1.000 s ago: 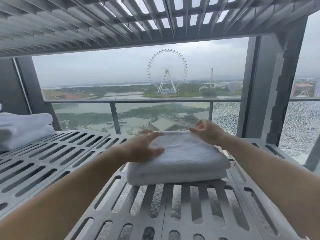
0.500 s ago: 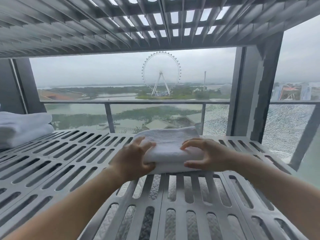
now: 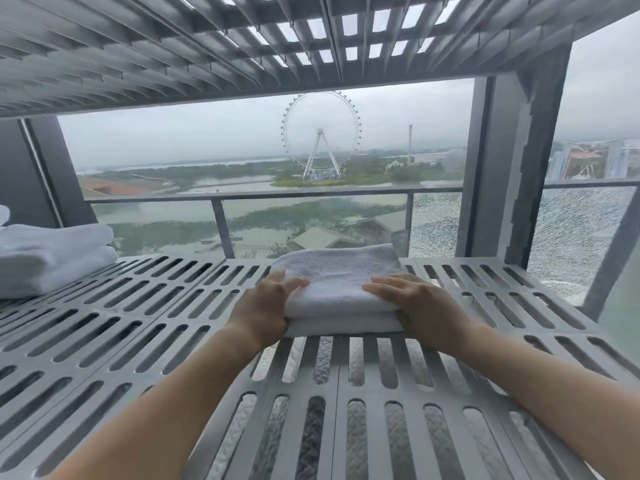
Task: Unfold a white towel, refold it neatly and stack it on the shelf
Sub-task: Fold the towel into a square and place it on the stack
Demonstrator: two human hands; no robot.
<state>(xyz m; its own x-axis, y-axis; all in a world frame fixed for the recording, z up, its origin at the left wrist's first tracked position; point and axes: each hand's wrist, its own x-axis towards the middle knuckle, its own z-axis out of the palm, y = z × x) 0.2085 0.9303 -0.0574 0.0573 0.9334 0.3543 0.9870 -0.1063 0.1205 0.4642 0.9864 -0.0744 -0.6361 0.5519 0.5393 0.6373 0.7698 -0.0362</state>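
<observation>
folded white terry towel (image 3: 337, 282) sits mid-frame on the grey slotted metal shelf (image 3: 138, 306), toward the shelf's far edge, its thick fold facing the near side. left hand (image 3: 266, 306) cups the near-left corner: fingers curve over the top, palm vs the side, thumb hidden. right hand (image 3: 419, 306) lies flatter on the near-right corner, fingers nearly straight across the top, palm down over the edge. can't tell if its thumb tucks under.

handling, my guess: light, soft, thick, no stiffness at all. lifted by one corner, the layers will prob slump or fan open. not slippery, not fragile, tho the terry loops could snag on slot edges if dragged. best hold is prob both short sides, fingers on top & thumbs under, pinching all layers together. flat palms would do for small nudges.

edges & room: the towel's far edge is close to the shelf's back edge, w/ only open air and the balcony glass railing (image 3: 311, 195) beyond, so a hard push could tip it off. pile of white folded towels (image 3: 52, 258) sits at far left, well apart, w/ bare shelf between. dark upright post (image 3: 502, 168) stands right of centre, apart from the towel. slatted grey upper shelf (image 3: 173, 46) spans the top of frame & caps lift height, so low sideways moves look safest.
</observation>
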